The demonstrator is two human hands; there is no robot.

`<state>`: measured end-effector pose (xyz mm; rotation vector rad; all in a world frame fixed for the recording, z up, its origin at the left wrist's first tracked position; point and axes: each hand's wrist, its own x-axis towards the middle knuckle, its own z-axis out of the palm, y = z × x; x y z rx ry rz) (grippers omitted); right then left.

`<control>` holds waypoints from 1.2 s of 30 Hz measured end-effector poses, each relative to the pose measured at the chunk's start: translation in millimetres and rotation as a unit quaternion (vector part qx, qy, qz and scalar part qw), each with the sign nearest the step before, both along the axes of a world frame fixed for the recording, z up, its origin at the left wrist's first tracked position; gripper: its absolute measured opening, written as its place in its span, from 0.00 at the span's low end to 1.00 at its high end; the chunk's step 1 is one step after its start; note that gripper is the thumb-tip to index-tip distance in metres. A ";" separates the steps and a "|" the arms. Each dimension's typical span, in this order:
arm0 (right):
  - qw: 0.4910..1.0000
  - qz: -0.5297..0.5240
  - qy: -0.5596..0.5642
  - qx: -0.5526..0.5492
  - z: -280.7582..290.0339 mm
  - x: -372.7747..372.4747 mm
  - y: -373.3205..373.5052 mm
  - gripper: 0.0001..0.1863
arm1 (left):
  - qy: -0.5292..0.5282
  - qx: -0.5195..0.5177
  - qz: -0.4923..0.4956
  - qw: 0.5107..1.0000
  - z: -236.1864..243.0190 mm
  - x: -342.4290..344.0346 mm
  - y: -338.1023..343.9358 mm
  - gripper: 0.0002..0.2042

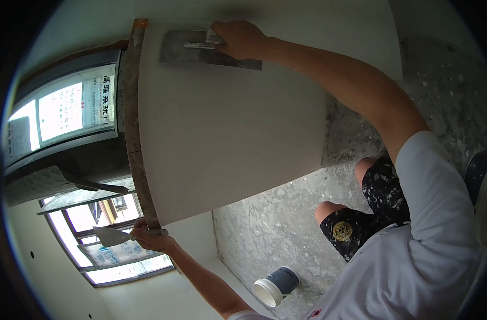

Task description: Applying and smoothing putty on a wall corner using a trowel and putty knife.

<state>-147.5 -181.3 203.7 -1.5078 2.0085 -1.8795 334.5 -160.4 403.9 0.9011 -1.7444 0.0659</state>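
Observation:
My right hand (241, 40) is closed round the handle of a rectangular steel plastering trowel (174, 56). The trowel's blade lies against a smooth, pale wall (233, 133), close to its upper left part. Lower down, at the wall's bottom left corner, my left hand (152, 238) grips a putty knife (113, 236), whose wide blade points left, away from the wall. A stained brown strip (132, 117) runs along the wall's left edge, and the left hand is just by its lower end.
A dark-framed window (118, 90) with film and paper on its glass is on the left, with another opening (110, 213) below it. A dark and white bucket (283, 280) lies tipped on the spattered grey floor (265, 213). Another bucket (481, 170) stands at the right rim.

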 end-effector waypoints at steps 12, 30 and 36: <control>0.999 -0.040 0.008 -0.036 35.7 -5.6 -25.9 0.17 | -0.011 -0.002 0.001 1.000 -1.2 5.8 -2.7 0.22; 0.995 -0.011 -0.069 0.067 -141.0 -0.7 -22.1 0.21 | 0.022 -0.022 0.012 0.999 -7.1 -20.8 7.8 0.26; 0.987 -0.006 -0.077 0.143 -185.2 19.7 24.9 0.23 | 0.011 -0.017 0.026 0.999 -6.6 -4.0 0.1 0.24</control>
